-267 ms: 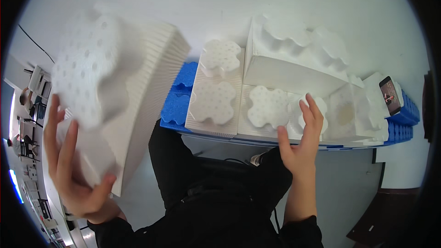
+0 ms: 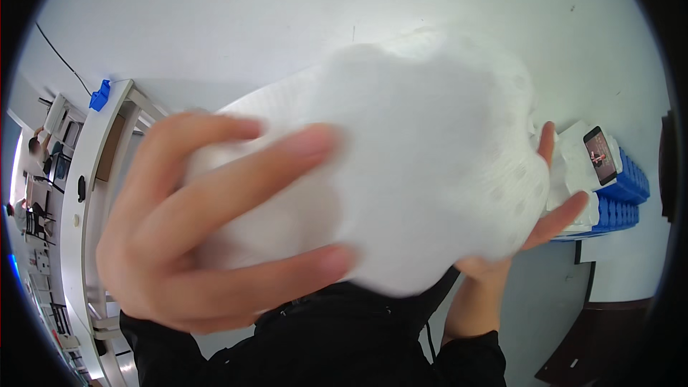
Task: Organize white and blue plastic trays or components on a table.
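A large white foam-like piece [image 2: 423, 172] with wavy edges and small dimples along its right side fills the middle of the view, close up and blurred. My left hand [image 2: 208, 222] grips it from the left, its fingers bent over a rounded recess in the near face. Beyond the piece's right edge is my right hand [image 2: 548, 222], partly hidden, with the visible fingers spread apart. Whether those fingers touch the piece I cannot tell. The piece covers most of the white blocks and blue parts behind it.
At the right a phone [image 2: 600, 155] lies beside white pieces and stacked blue ribbed parts [image 2: 620, 215]. A long white table [image 2: 79, 208] along the left bears a small blue item [image 2: 100, 95] and a black object [image 2: 82, 188]. People sit at the far left.
My left hand has brought the white piece from the left to the middle, close up, and turned it. It now hides the row of blocks. My right hand has moved slightly right.
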The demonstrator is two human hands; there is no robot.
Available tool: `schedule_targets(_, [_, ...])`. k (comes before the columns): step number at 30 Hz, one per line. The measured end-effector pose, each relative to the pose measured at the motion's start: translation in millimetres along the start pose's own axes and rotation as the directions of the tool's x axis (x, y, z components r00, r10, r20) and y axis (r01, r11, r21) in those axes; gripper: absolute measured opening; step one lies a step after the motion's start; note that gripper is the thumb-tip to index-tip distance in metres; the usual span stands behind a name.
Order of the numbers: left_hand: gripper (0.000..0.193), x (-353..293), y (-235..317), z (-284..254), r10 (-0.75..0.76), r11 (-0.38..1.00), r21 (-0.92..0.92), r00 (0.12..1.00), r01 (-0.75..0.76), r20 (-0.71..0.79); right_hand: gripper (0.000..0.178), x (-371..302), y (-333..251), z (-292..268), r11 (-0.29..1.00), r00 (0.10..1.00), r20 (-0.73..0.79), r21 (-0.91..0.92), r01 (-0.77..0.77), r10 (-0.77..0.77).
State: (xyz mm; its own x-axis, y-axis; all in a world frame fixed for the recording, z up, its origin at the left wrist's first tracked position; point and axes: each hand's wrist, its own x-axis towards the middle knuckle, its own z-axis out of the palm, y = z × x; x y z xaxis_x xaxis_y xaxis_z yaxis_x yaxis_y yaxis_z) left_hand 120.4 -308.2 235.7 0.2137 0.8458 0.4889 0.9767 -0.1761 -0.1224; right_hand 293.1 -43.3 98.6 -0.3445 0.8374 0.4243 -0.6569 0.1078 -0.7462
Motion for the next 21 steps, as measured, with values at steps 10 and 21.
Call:
schedule_targets(10, [0.072, 84, -14, 67, -0.045, 0.972, -0.234, 0.995, 0.025, -0.083, 0.074, 23, -49, -158, 0.619, 0.913, 0.287, -0.672, 0.407, -0.289])
schedule_targets(21, [0.129, 26, 16, 231, -0.628, 0.505, -0.77, 0.778, 0.39, -0.017, 0.054, 45, -36, -180, 0.633, 0.912, 0.317, -0.657, 0.409, -0.26])
